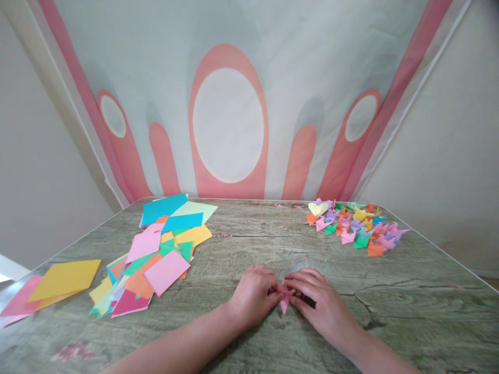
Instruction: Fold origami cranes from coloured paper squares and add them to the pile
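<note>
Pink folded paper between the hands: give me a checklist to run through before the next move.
1. Left hand touching the pink folded paper: ok, at its left side.
2. Right hand touching it: ok, at its right side.
3. Creases sharp and even: cannot tell, too small and partly covered.
4. Small folded pieces apart from the hands: ok, grouped toward the table's far right.
5. Pile of coloured sheets neatly squared: not ok, sheets overlap at mixed angles.

No text, number or brand can be read. Reddish marks (74, 352) on the surface (249, 246), lower left of the frame, are too blurred to make out.
</note>
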{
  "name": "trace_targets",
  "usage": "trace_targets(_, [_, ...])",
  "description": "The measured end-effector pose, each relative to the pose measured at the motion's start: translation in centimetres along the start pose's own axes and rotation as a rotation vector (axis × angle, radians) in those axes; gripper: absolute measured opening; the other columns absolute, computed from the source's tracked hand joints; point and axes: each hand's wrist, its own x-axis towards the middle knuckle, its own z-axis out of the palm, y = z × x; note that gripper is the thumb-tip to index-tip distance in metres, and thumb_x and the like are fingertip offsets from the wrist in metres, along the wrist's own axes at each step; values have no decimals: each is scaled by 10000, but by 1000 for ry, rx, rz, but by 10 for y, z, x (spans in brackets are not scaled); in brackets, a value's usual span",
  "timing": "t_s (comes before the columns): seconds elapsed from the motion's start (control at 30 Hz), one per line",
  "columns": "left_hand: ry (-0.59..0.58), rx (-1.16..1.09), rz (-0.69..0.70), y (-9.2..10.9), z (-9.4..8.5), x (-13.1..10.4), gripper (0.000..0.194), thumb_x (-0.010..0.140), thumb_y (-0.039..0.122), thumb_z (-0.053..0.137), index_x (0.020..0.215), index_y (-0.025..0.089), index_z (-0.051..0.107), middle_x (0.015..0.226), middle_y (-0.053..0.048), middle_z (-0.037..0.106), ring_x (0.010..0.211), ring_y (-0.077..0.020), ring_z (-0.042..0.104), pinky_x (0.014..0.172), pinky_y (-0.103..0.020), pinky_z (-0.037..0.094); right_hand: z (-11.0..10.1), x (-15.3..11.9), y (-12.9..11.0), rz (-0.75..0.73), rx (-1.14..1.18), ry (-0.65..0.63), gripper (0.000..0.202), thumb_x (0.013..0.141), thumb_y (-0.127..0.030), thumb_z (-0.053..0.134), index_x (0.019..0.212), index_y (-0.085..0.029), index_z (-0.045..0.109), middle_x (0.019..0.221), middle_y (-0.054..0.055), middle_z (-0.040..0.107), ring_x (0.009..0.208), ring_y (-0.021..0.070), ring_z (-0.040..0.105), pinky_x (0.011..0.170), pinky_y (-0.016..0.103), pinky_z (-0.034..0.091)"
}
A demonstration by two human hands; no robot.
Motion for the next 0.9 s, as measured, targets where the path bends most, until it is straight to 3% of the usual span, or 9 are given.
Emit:
trace_targets(0.17, [4, -17, 3, -1, 0, 0, 177, 835, 324, 707, 690, 224, 718, 714, 16, 657, 777, -144, 592, 740, -239, 362, -7, -3, -5, -3, -154, -125, 360, 916, -391, 589, 1269, -327, 613, 1331, 20, 611, 1259, 284, 474, 995, 495, 429])
trace_targets(0.3, [10, 7, -17, 0, 0, -1, 145, 824, 311, 716, 714, 216, 718, 719, 16, 659, 779, -143, 591, 731, -236, 361, -7, -3, -1, 17, -158, -81, 468, 875, -466, 628, 1309, -298, 581, 1374, 41, 573, 1277, 303, 454, 1007, 513, 422])
trace_targets(0.5, [-25, 35, -43, 1, -1, 0, 103, 817, 269, 707, 731, 214, 724, 729, 13, 665, 797, -149, 597, 732, -235, 367, 4, 2, -4, -36, 26, 59, 85, 892, -294, 643, 933, -264, 712, 1046, 42, 694, 1052, 230, 570, 894, 411, 479])
trace_targets(0.63, [-23, 38, -60, 0, -1, 2, 67, 784, 273, 741, 741, 224, 727, 718, 20, 662, 792, -151, 597, 714, -235, 361, 7, 5, -3, 8, 93, 81, 124, 858, -224, 681, 735, -226, 664, 891, 24, 688, 928, 213, 584, 794, 374, 487])
trace_targets(0.9, [-8, 19, -56, -1, -1, 2, 83, 783, 258, 742, 715, 214, 721, 705, 24, 660, 773, -140, 593, 702, -227, 346, 6, 2, 1, 11, 86, 76, 37, 834, -267, 712, 844, -248, 682, 958, 30, 687, 975, 234, 574, 834, 401, 467])
